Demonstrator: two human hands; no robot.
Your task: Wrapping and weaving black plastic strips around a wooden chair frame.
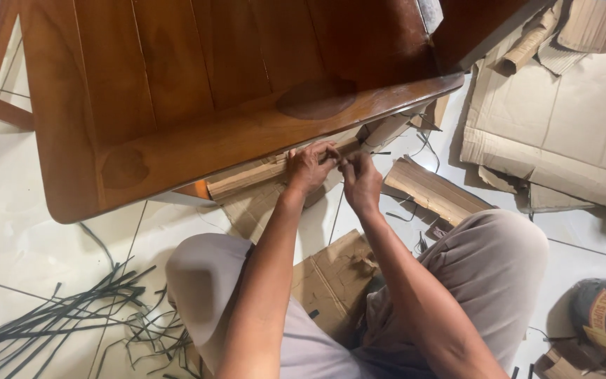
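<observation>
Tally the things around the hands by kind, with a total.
Hands: 2, left hand and right hand
Wooden table: 1
Cardboard-wrapped table leg: 1
Pile of dark straps: 1
Large flattened cardboard sheet: 1
Total: 6

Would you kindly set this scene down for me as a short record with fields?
Setting: white tiled floor, seen from above
Furniture: brown wooden table, polished top
Left hand: on the cardboard wrapping under the table edge
Right hand: beside the left, fingers pinched; whether the grip is on a thin dark strap cannot be told
Floor, lower left: pile of dark straps
Floor, upper right: flattened cardboard
Legs: grey trousers, knees apart
</observation>
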